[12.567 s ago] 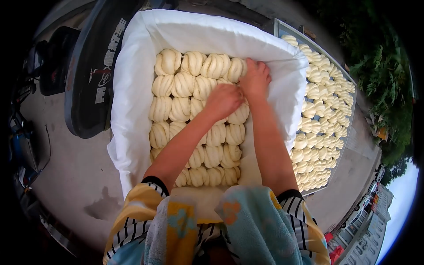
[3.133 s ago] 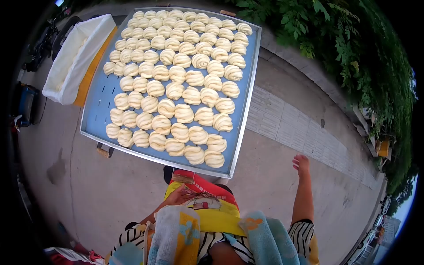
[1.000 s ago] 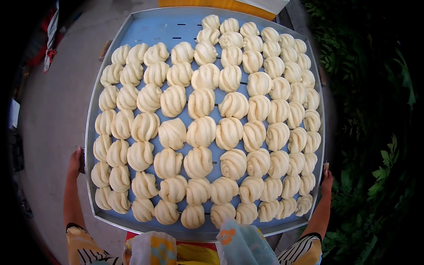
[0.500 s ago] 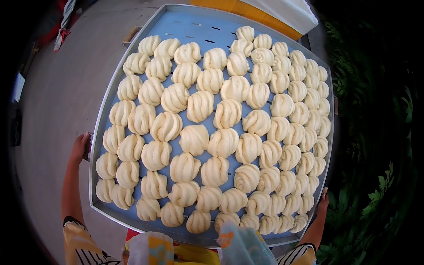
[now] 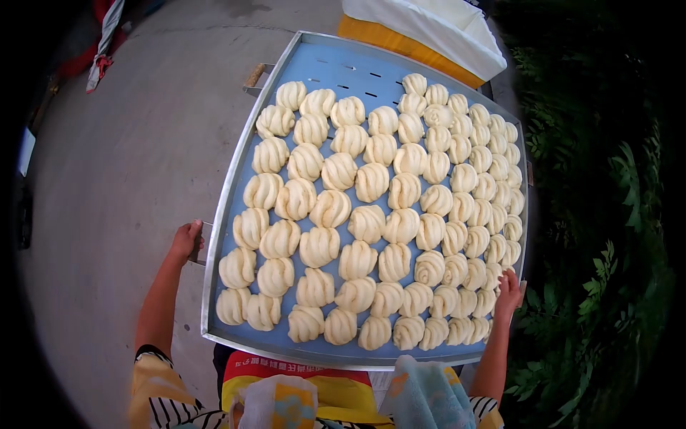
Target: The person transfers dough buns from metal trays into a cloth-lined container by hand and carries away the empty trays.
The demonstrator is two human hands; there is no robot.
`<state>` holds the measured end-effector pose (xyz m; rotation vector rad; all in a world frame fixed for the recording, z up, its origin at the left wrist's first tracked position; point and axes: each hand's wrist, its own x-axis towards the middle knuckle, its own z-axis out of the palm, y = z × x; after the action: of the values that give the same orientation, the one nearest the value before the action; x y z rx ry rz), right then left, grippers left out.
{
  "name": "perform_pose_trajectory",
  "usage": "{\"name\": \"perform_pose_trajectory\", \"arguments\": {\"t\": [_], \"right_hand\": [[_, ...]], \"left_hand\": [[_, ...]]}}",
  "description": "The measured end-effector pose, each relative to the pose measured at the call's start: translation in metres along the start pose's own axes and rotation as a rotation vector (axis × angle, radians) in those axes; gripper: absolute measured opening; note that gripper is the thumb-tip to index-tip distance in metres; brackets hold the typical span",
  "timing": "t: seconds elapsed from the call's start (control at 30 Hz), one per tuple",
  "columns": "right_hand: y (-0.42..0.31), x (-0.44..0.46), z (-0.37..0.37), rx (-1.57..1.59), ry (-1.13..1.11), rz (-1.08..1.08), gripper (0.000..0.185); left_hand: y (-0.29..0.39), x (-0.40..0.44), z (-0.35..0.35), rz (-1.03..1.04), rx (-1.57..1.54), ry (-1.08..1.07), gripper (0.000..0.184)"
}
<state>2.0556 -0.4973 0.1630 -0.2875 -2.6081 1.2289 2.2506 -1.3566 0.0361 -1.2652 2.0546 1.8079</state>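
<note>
A large metal tray (image 5: 325, 68) with a slotted blue base carries rows of pale, twisted dough rolls (image 5: 372, 181). Wrapped round the tray's left side handle is my left hand (image 5: 187, 240), closed on it. My right hand (image 5: 509, 290) is over the tray's right rim beside the nearest rolls, its fingers loosely bent and nothing visible in them. Just outside that hand, the end of the right handle (image 5: 522, 294) shows. The tray's near edge is in front of my body, close to a red and yellow apron (image 5: 314, 386).
Beyond the far edge stands an orange crate (image 5: 411, 46) lined with white cloth. A further wooden-grip handle (image 5: 259, 75) juts from the tray's far left side. Grey paving (image 5: 107, 179) lies to the left, leafy plants (image 5: 600, 286) to the right.
In view, the tray has shifted right and appears smaller, with more of the crate visible. My right hand has come off the right handle and up over the rim; my left keeps its hold.
</note>
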Motion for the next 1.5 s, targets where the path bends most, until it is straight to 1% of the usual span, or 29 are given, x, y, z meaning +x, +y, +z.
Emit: {"name": "perform_pose_trajectory", "arguments": {"t": [0.03, 0.07, 0.17, 0.2, 0.23, 0.27, 0.3, 0.33, 0.37, 0.4, 0.47, 0.5, 0.57, 0.63, 0.7, 0.77, 0.8, 0.83, 0.9, 0.93, 0.97, 1.03, 1.1, 1.17, 1.23, 1.3, 1.37, 1.43, 1.5], "right_hand": [[-0.081, -0.049, 0.041, 0.132, -0.096, 0.069, 0.028], [-0.139, -0.096, 0.077, 0.207, -0.216, 0.113, 0.028], [-0.275, -0.248, 0.199, 0.334, -0.652, 0.177, 0.028], [-0.306, -0.293, 0.245, 0.404, -0.730, 0.186, 0.030], [-0.345, -0.327, 0.287, 0.365, -0.823, 0.125, 0.036], [-0.384, -0.351, 0.325, 0.323, -0.889, 0.071, 0.043], [-0.414, -0.371, 0.366, 0.283, -0.889, 0.019, 0.049], [-0.434, -0.384, 0.406, 0.187, -0.893, -0.060, 0.054], [-0.441, -0.395, 0.444, -0.021, -0.725, -0.349, 0.058], [-0.465, -0.395, 0.467, -0.096, -0.773, -0.305, 0.061], [-0.484, -0.399, 0.503, -0.261, -0.731, -0.281, 0.058], [-0.493, -0.398, 0.516, -0.343, -0.711, -0.265, 0.057], [-0.493, -0.389, 0.533, -0.340, -0.655, -0.247, 0.050], [-0.477, -0.384, 0.557, -0.331, -0.573, -0.176, 0.047], [-0.484, -0.378, 0.568, -0.426, -0.593, -0.017, 0.046], [-0.476, -0.376, 0.581, -0.509, -0.571, -0.022, 0.044], [-0.485, -0.380, 0.580, -0.571, -0.614, 0.025, 0.040], [-0.494, -0.364, 0.582, -0.635, -0.638, 0.051, 0.036], [-0.507, -0.361, 0.581, -0.569, -0.596, 0.080, 0.031], [-0.494, -0.367, 0.590, -0.589, -0.604, 0.112, 0.030], [-0.478, -0.363, 0.600, -0.627, -0.606, 0.132, 0.030], [-0.485, -0.361, 0.594, -0.747, -0.647, 0.172, 0.042], [-0.467, -0.362, 0.597, -0.735, -0.758, 0.241, 0.040], [-0.489, -0.342, 0.595, -0.702, -0.781, 0.427, 0.038], [-0.510, -0.317, 0.611, -0.848, -0.713, 0.671, 0.040], [-0.517, -0.288, 0.636, -0.632, -0.439, 0.706, 0.045], [-0.519, -0.263, 0.675, -0.291, -0.232, 0.705, 0.051], [-0.546, -0.201, 0.708, 0.018, -0.088, 0.852, 0.055], [-0.567, -0.122, 0.732, 0.455, 0.157, 0.936, 0.055]], "left_hand": [[-0.004, 0.006, -0.001, 0.003, -0.035, -0.042, 0.046], [-0.004, 0.008, -0.001, -0.006, -0.034, -0.082, 0.047], [-0.004, 0.009, -0.003, -0.059, -0.147, -0.254, 0.048], [-0.012, 0.010, -0.006, -0.037, -0.191, -0.341, 0.048], [-0.012, 0.011, -0.011, -0.010, -0.239, -0.422, 0.047], [0.007, -0.010, -0.015, -0.075, -0.276, -0.420, 0.045], [0.028, -0.026, -0.023, -0.140, -0.310, -0.420, 0.043], [0.030, -0.022, -0.034, -0.178, -0.356, -0.531, 0.042], [0.023, -0.015, -0.040, -0.226, -0.397, -0.645, 0.042], [0.014, -0.004, -0.038, -0.242, -0.428, -0.717, 0.043], [0.001, 0.022, -0.036, -0.259, -0.486, -0.853, 0.046], [0.008, 0.025, -0.041, -0.314, -0.486, -0.858, 0.046], [0.018, 0.031, -0.045, -0.437, -0.476, -0.858, 0.048], [0.031, 0.025, -0.055, -0.485, -0.359, -0.944, 0.058], [0.055, 0.029, -0.065, -0.544, -0.256, -0.990, 0.069], [0.060, 0.035, -0.067, -0.568, -0.168, -1.005, 0.076], [0.067, 0.028, -0.079, -0.578, -0.116, -1.037, 0.078], [0.092, 0.036, -0.080, -0.558, -0.071, -1.074, 0.080], [0.122, 0.062, -0.084, -0.527, 0.103, -1.218, 0.083], [0.131, 0.070, -0.093, -0.534, 0.185, -1.299, 0.084], [0.155, 0.086, -0.098, -0.499, 0.287, -1.328, 0.085], [0.220, 0.129, -0.101, -0.408, 0.462, -1.386, 0.087], [0.292, 0.188, -0.112, -0.403, 0.257, -1.268, 0.087], [0.389, 0.270, -0.114, -0.361, 0.155, -1.145, 0.089], [0.477, 0.342, -0.097, -0.288, 0.061, -1.057, 0.091], [0.590, 0.396, -0.055, -0.160, 0.017, -1.006, 0.096], [0.667, 0.427, -0.018, -0.100, -0.014, -0.967, 0.107], [0.725, 0.453, 0.028, -0.095, -0.005, -0.966, 0.119], [0.774, 0.478, 0.085, -0.081, 0.071, -0.990, 0.129]]}}
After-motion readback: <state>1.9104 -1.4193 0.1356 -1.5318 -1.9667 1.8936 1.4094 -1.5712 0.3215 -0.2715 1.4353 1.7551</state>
